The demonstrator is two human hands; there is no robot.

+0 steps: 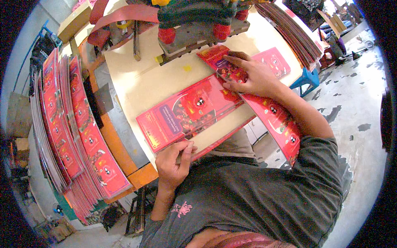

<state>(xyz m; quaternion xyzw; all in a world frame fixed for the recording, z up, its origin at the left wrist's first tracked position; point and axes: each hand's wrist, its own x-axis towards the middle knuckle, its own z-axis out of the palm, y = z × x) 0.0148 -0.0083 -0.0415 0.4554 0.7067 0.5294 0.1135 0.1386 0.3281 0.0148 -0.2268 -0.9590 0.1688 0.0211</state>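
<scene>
A stack of flat red printed cardboard sheets (188, 113) lies on the pale work table (136, 78) in front of me. My left hand (173, 161) pinches the near edge of this stack, thumb on top. My right hand (252, 76) lies flat on another long red printed sheet (277, 120) that runs from under the machine toward my right side, fingers spread over its far part. A further red sheet (277, 62) lies beyond that hand.
A press-like machine (194, 22) with red and green parts stands at the table's far edge. Tall fanned stacks of the same red sheets (78, 132) rest at my left. Another pile of sheets (293, 33) lies at the far right, above a blue stool (308, 78).
</scene>
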